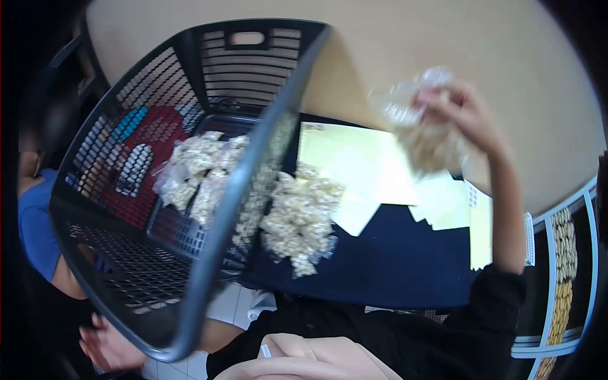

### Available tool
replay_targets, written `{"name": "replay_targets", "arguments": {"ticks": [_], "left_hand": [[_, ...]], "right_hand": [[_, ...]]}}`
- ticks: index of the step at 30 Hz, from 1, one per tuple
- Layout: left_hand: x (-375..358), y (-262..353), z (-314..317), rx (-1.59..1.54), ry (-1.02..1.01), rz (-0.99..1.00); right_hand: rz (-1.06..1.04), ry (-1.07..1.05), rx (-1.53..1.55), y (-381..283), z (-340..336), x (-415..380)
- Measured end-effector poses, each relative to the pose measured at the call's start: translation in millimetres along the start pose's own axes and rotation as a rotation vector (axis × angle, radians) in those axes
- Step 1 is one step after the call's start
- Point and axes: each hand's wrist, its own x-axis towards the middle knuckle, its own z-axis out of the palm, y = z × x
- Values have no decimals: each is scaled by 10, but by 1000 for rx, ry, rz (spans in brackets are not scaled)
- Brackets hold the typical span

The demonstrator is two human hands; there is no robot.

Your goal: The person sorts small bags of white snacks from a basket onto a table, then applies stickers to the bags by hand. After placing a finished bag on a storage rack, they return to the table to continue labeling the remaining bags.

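Right hand (465, 117), head view, toward 2 o'clock: fingers closed on the top of a clear bag (430, 142) of pale pieces, which we saw raised over the yellowish papers (351, 158). Left hand (114, 345), at 8 o'clock, was blurred beyond the rim of the dark basket (215, 278), fingers spread, gripping nothing we could see. The basket filled the 9 to 11 o'clock side; we noted similar bags (209, 168) low inside it. A bagged pile (297, 218) sat near mid-view, just beside the basket, over dark cloth (392, 266). We logged another person's blue sleeve (38, 221) at 9 o'clock.
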Motion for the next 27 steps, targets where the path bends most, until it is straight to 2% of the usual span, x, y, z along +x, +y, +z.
{"name": "replay_targets", "arguments": {"ticks": [1,2,3,4,5,7,8,9,10,11,13,14,15,16,19,20,23,27], "left_hand": [[-74,211,64,-69,91,21],[-186,364,113,-189,164,108],[-291,517,163,-306,242,197],[-438,734,205,-512,-35,184],[-620,990,257,-715,-318,171],[-1086,1463,721,-775,-120,-26],[-1110,1595,621,-260,-810,-58],[-1541,1541,958,-713,-764,-197],[-1590,1816,1087,-526,-1075,-661],[-1815,1874,1226,-744,-1083,-1172],[-2200,1921,1404,-740,-1179,-1331],[-2345,1891,1432,-746,-1192,-1329],[-2492,1874,1438,-772,-1291,-1470],[-2640,1888,1421,-792,-1379,-1619],[-3046,1977,1323,-694,-1319,-1638],[-3138,2000,1278,-629,-1359,-1673],[-3404,2018,1178,-576,-1470,-1566],[-3614,2063,1124,-583,-1437,-1623]], "right_hand": [[78,1,45,128,84,-263],[54,19,81,160,181,-489],[134,59,78,273,259,-710],[101,59,267,353,355,-874],[87,81,292,395,426,-1026],[174,153,543,499,587,-1264],[171,165,612,554,647,-1350],[171,164,629,604,687,-1415],[171,186,680,607,722,-1452],[171,211,735,606,768,-1479],[159,234,754,676,871,-1524],[166,288,759,702,921,-1532],[179,339,758,747,969,-1538],[168,423,633,849,1027,-1536],[290,365,815,1298,1090,-1588],[292,358,820,1479,1142,-1616],[342,362,842,1931,1333,-1741],[344,369,874,2032,1328,-1791]]}}
